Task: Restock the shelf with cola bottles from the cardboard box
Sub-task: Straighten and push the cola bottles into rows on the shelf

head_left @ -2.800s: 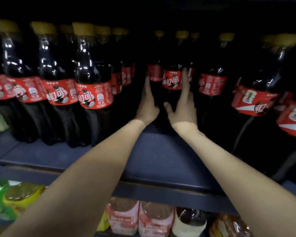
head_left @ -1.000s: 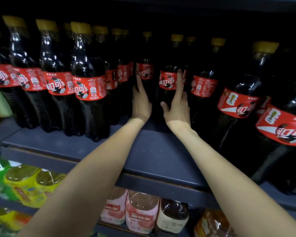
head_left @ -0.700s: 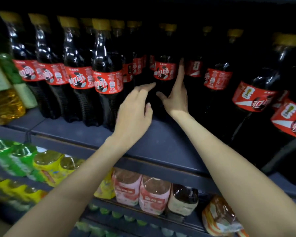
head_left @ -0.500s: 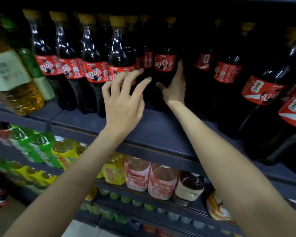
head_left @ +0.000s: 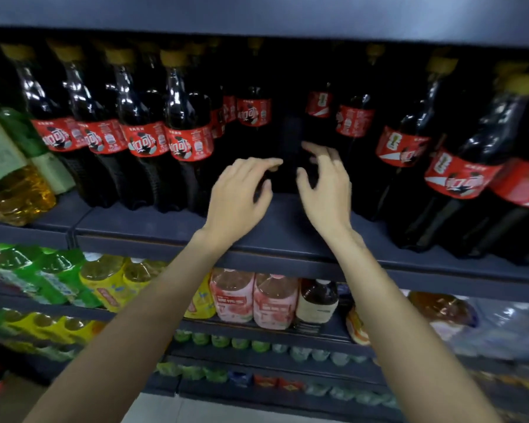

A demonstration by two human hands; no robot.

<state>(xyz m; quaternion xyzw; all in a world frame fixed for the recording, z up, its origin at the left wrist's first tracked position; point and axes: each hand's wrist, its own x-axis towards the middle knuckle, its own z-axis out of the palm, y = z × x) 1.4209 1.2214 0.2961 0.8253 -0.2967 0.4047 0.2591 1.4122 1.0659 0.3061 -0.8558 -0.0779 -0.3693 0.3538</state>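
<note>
Tall cola bottles with red labels and yellow caps stand in rows on the dark blue shelf (head_left: 153,230). A front row of cola bottles (head_left: 190,138) fills the left, more cola bottles (head_left: 461,175) lean in at the right, and one cola bottle (head_left: 253,112) stands deep in the gap between them. My left hand (head_left: 239,196) and my right hand (head_left: 326,184) hover over the shelf's front in that gap, fingers spread and curled, holding nothing. The cardboard box is out of view.
Green and yellow drink bottles (head_left: 9,166) stand at the shelf's far left. The shelf below holds green, yellow and pink bottles (head_left: 254,297) and a brown one (head_left: 316,300). Lower rows carry small bottles. The upper shelf board (head_left: 257,13) hangs close overhead.
Both hands have let go of the deep bottle and drawn back toward the shelf's front edge, first the left, then the right. The view has tilted down, showing more lower shelves.
</note>
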